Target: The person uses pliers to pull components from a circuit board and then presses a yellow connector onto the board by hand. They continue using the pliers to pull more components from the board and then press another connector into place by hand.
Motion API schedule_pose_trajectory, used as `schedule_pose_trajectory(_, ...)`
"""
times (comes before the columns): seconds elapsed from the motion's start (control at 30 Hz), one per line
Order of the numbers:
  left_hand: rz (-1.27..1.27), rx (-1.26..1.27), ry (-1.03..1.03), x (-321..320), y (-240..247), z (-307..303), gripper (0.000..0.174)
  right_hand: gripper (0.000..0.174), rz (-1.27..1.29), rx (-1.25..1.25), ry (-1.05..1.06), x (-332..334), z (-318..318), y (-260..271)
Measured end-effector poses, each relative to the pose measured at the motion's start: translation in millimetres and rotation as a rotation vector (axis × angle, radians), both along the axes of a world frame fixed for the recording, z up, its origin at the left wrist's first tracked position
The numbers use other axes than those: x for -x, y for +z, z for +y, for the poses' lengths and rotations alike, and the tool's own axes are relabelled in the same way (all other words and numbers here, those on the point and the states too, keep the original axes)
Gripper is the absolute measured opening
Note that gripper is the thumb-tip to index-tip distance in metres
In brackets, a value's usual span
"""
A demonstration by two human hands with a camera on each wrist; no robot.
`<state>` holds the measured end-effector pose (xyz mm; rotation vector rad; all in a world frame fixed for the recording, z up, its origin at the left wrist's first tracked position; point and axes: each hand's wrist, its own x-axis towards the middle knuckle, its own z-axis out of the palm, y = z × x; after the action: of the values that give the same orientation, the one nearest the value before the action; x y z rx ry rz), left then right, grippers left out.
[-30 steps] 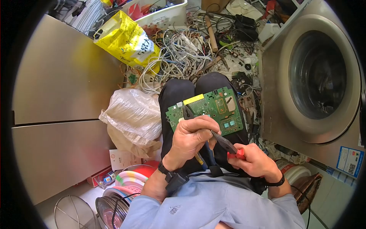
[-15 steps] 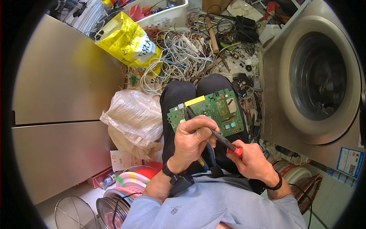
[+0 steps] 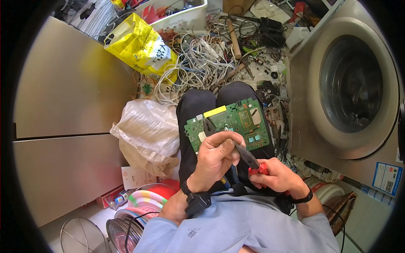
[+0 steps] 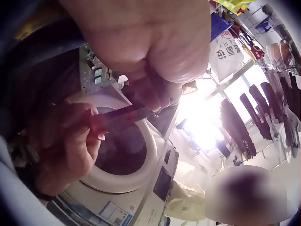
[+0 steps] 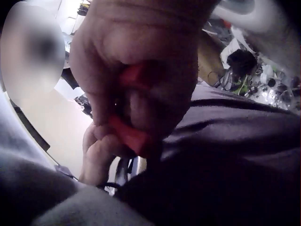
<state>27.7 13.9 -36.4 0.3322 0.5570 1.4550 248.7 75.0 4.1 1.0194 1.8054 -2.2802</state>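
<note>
My right hand (image 3: 276, 177) holds red-handled pliers (image 3: 247, 157), their dark head pointing up and left toward my left hand (image 3: 214, 158). Two red handles (image 5: 131, 136) show spread between the right fingers in the right wrist view. Curled fingers and thumb of the left hand pinch a small piece, mostly hidden, right at the pliers' tip. Across my thighs lies a green circuit board (image 3: 236, 118) with a yellow strip along its far edge. A second pair of pliers, with a dark head (image 3: 208, 126) over the board and blue-and-yellow handles, is partly covered by the left hand.
Tangled white cables (image 3: 202, 63) and loose electronic scraps cover the floor ahead, beside a yellow bag (image 3: 141, 46). A washing machine (image 3: 303, 114) stands right, a metallic cabinet front (image 3: 67, 92) left. Near my left side are a white woven sack (image 3: 145, 130) and colourful basins (image 3: 145, 198).
The red-handled pliers have rolled in my right hand, their head edge-on half a second ago and broad side showing now. My left hand has shifted slightly down and right; the board stays put.
</note>
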Motion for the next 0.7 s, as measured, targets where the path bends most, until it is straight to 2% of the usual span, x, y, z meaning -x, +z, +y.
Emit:
schedule_pose_trajectory(0.03,-0.014,0.032,-0.003,-1,2,0,0.027,0.017,0.001,0.000,0.003,-1,1,-3)
schedule_pose_trajectory(0.1,-0.036,0.043,-0.017,-3,4,0,0.026,0.016,0.091,0.154,0.034,-7,2,-10)
schedule_pose_trajectory(0.23,-0.111,0.063,-0.078,-6,1,1,0.026,0.015,0.122,0.146,0.037,-12,4,-14)
schedule_pose_trajectory(0.43,-0.073,0.057,-0.083,-7,0,2,0.029,0.014,0.094,-0.095,0.056,-12,5,-12)
schedule_pose_trajectory(0.7,-0.134,0.099,-0.058,-8,-4,1,0.028,0.017,0.084,0.110,0.028,-14,8,-7)
